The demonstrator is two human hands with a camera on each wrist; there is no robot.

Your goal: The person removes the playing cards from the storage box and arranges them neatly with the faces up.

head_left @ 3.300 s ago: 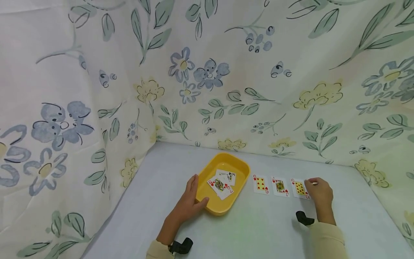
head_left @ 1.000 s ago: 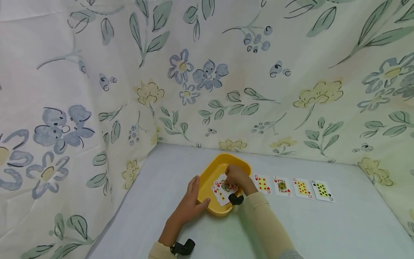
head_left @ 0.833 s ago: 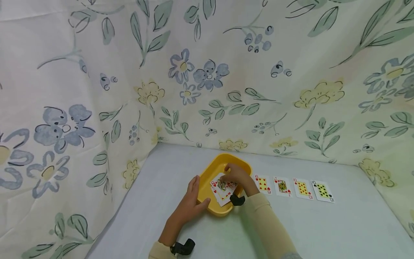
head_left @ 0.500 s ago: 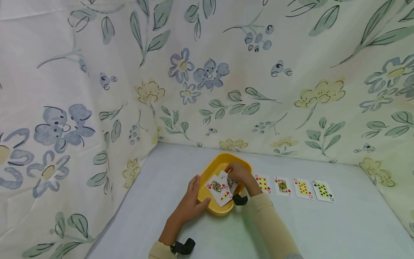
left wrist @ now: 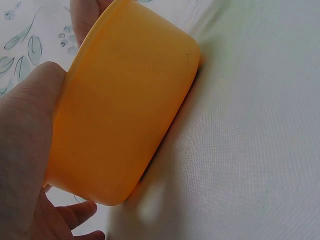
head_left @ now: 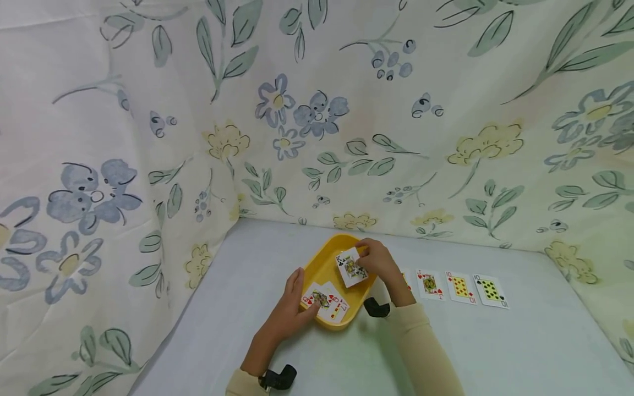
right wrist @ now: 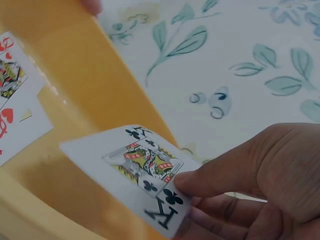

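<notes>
A king of clubs playing card (right wrist: 145, 165) is pinched between thumb and fingers of my right hand (head_left: 380, 259), raised inside the yellow tray (head_left: 317, 261) and tilted. My left hand (head_left: 287, 311) holds the tray's near left corner, its thumb over the rim and the fingers along the outer wall, with the yellow wall (left wrist: 125, 100) filling much of the left wrist view. At the tray's near end lie a queen of hearts (head_left: 319, 297) and, partly under it, a seven of hearts (head_left: 339, 311).
Right of the tray runs a row of face-up cards on the white table (head_left: 396, 352): a mostly hidden red card (head_left: 407, 279), a jack of hearts (head_left: 429, 285), a ten of diamonds (head_left: 461, 287) and a ten of spades (head_left: 490, 291). Floral cloth (head_left: 376, 181) rises behind.
My right hand set down the ten of spades, reached into the tray and lifted the king of clubs. The queen and seven of hearts slid toward my left hand, which stays on the tray.
</notes>
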